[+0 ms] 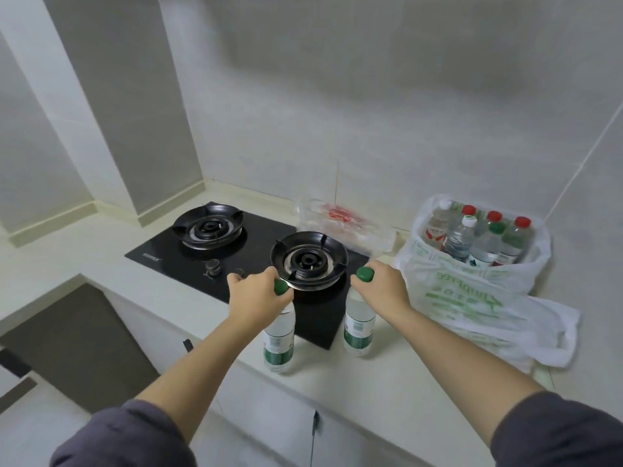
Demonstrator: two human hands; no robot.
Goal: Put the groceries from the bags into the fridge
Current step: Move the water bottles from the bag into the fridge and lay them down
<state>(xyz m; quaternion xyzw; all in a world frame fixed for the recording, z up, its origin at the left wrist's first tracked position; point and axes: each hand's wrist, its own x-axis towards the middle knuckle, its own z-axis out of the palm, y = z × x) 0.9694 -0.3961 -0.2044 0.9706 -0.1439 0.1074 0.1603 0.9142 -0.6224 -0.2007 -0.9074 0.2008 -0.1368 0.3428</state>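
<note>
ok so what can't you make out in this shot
Head view only:
- Fridge: out of frame.
- Bottles in the bag: lower parts behind its wall, no sure count.
- Clear packet behind the stove: blurred, only red shows.
- Necks of the left bottle and right bottle: covered by the left hand and right hand.

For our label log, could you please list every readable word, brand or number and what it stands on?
Nothing reads reliably.
On the hob: white brand mark, front left corner, blurred.
On the bag: large green print, upside down, illegible.
On the left bottle and right bottle: green labels, too small.
On the bottles in the bag: labels blurred.
</note>
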